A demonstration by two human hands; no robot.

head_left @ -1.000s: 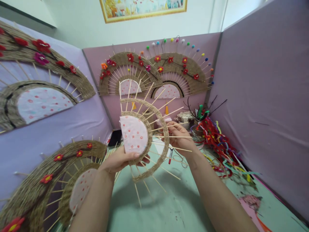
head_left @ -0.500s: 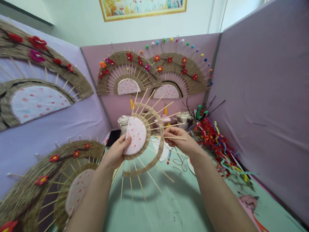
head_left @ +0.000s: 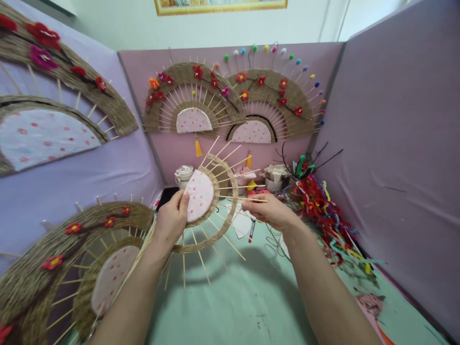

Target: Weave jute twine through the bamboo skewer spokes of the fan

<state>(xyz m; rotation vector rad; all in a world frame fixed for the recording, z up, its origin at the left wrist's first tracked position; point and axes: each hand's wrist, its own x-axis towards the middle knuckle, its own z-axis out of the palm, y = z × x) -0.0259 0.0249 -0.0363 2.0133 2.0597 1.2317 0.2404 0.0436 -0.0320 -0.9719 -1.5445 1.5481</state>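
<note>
A small woven fan [head_left: 200, 195] with a pink dotted half-round centre, thin radiating sticks and an outer twine band is held above the table. My left hand [head_left: 173, 215] grips its flat left side, thumb over the dotted cloth. At the fan's right, my right hand [head_left: 268, 209] has its fingers pinched together at the outer twine band [head_left: 234, 201], among the stick ends. Whether the fingertips hold twine or a stick is too small to tell.
Finished fans hang on the back panel [head_left: 122, 139] and left panel. Behind the hands stand a white jar [head_left: 184, 175] and pots. Colourful pipe cleaners [head_left: 323, 211] lie at right. A red pen [head_left: 252, 232] and white paper [head_left: 241, 223] rest on the green table [head_left: 251, 297].
The fan has tilted and shifted slightly left in my left hand. My right hand has moved a little left and down along the outer band, still pinched.
</note>
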